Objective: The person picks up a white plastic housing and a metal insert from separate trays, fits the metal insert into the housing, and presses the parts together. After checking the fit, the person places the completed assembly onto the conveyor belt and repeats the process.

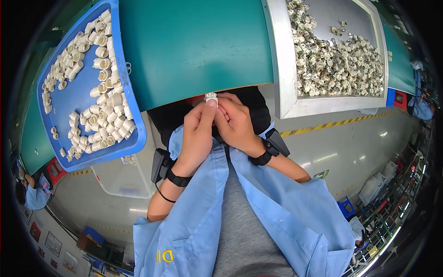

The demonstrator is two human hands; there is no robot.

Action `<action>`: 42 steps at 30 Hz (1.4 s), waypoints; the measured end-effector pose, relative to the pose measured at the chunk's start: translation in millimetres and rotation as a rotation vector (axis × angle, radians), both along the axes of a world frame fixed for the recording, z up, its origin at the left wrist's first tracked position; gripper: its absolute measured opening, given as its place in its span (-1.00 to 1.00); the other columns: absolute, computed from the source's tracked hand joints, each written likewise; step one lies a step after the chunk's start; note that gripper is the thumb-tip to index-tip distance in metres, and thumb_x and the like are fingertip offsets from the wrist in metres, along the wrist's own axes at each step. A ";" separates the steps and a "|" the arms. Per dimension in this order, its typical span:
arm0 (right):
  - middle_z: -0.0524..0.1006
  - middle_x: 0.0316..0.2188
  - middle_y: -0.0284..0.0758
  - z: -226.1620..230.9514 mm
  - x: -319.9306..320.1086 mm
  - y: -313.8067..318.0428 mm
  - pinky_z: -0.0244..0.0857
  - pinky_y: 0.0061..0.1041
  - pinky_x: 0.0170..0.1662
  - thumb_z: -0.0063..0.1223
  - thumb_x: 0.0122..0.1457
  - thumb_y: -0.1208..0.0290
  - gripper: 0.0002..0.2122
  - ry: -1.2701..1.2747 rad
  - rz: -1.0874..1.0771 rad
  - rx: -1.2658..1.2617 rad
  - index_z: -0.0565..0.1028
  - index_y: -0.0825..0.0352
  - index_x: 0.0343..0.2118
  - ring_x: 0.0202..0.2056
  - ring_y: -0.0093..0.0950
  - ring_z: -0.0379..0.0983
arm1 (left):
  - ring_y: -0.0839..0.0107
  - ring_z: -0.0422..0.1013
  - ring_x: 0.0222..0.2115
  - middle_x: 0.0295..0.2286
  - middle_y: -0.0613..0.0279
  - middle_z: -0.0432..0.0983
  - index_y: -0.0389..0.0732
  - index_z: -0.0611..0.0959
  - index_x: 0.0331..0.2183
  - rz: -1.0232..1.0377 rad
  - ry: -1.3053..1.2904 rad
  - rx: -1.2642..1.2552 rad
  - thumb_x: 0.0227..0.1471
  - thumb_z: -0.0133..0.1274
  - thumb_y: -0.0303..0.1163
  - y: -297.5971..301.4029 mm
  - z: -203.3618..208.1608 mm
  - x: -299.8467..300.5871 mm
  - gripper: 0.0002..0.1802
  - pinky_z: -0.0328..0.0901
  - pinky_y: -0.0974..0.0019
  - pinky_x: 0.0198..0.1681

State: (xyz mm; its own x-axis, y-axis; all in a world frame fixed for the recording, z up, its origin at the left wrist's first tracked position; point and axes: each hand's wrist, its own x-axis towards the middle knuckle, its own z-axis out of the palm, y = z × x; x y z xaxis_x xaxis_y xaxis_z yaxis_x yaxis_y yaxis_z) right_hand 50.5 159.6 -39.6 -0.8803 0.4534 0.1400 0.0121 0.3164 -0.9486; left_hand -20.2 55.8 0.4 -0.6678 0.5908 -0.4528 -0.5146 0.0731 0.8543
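Note:
Just in front of the table edge, my two hands meet with a small white plastic part (pixel 211 96) at their fingertips. Its top looks ridged, and its lower portion is covered by fingers. My left hand (pixel 198 124) is closed, its thumb pressed against the part. Curled in beside it, my right hand (pixel 237 122) is also closed on the part, with its fingers partly hidden. At the left, a blue tray (pixel 142 134) holds many white plastic sleeves (pixel 110 104). A metal-framed tray (pixel 279 69) at the right holds a heap of small white pieces with metal bits (pixel 339 67).
A green tabletop (pixel 196 46) runs between the two trays, its front edge just beyond my hands. Grey floor with a yellow-black stripe (pixel 339 123) lies below. Other people in blue sit at the far left (pixel 37 196) and far right (pixel 421 108).

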 end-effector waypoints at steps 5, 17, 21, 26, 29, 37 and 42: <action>0.55 -0.55 -0.18 2.2 -3.0 2.2 0.38 -0.31 -0.04 0.09 0.19 0.54 -0.85 -0.002 -0.007 -0.006 0.56 0.46 -0.21 -0.30 -0.18 0.53 | 0.63 0.35 -0.42 -0.45 0.33 0.51 -0.34 0.60 -0.35 0.022 0.007 -0.017 0.38 -0.15 -0.23 1.8 0.0 2.5 -0.60 0.26 0.50 -0.30; 0.58 -0.53 -0.19 3.3 -2.9 11.0 0.38 -0.30 -0.07 0.10 0.19 0.49 -0.85 0.004 0.048 0.019 0.56 0.42 -0.22 -0.34 -0.17 0.53 | 0.65 0.35 -0.38 -0.41 0.35 0.52 -0.30 0.61 -0.29 0.082 -0.081 0.017 0.38 -0.15 -0.19 6.2 2.4 11.9 -0.61 0.23 0.51 -0.29; 0.58 -0.51 -0.18 8.1 -0.2 10.2 0.38 -0.32 -0.13 0.10 0.19 0.48 -0.85 -0.051 0.027 -0.057 0.56 0.41 -0.22 -0.35 -0.16 0.52 | 0.65 0.33 -0.41 -0.44 0.36 0.52 -0.31 0.61 -0.34 0.122 -0.095 0.011 0.36 -0.13 -0.22 9.2 2.1 9.1 -0.61 0.23 0.50 -0.31; 0.55 -0.54 -0.23 17.3 2.1 0.7 0.37 -0.37 -0.18 0.08 0.21 0.45 -0.84 -0.191 -0.027 -0.119 0.57 0.40 -0.21 -0.40 -0.19 0.47 | 0.63 0.33 -0.40 -0.46 0.37 0.50 -0.31 0.59 -0.36 0.072 -0.067 0.031 0.34 -0.12 -0.25 2.1 5.2 13.2 -0.65 0.23 0.47 -0.27; 0.56 -0.46 -0.24 27.1 18.1 -4.5 0.37 -0.36 -0.20 0.10 0.20 0.44 -0.81 -0.034 -0.046 -0.030 0.56 0.40 -0.18 -0.40 -0.28 0.44 | 0.60 0.34 -0.39 -0.44 0.36 0.49 -0.31 0.58 -0.35 0.019 0.049 0.105 0.33 -0.14 -0.27 -0.7 17.1 19.6 -0.67 0.24 0.46 -0.26; 0.50 -0.03 -0.10 103.5 46.2 29.5 0.35 -0.34 0.01 0.17 0.17 0.49 -0.77 0.208 0.336 -0.767 0.55 0.35 -0.10 -0.04 -0.33 0.46 | 0.50 0.37 -0.35 -0.37 0.28 0.48 -0.33 0.53 -0.22 -0.275 0.403 0.373 0.31 -0.15 -0.33 -21.0 62.5 30.7 -0.73 0.27 0.41 -0.23; 0.54 -0.09 -0.16 131.5 26.4 72.0 0.34 -0.38 0.01 0.22 0.13 0.51 -0.74 0.227 0.483 -0.273 0.54 0.35 -0.10 -0.07 -0.40 0.46 | 0.45 0.39 -0.34 -0.36 0.20 0.49 -0.36 0.54 -0.13 -0.358 0.459 0.358 0.26 -0.10 -0.39 -15.0 76.7 18.2 -0.74 0.30 0.39 -0.20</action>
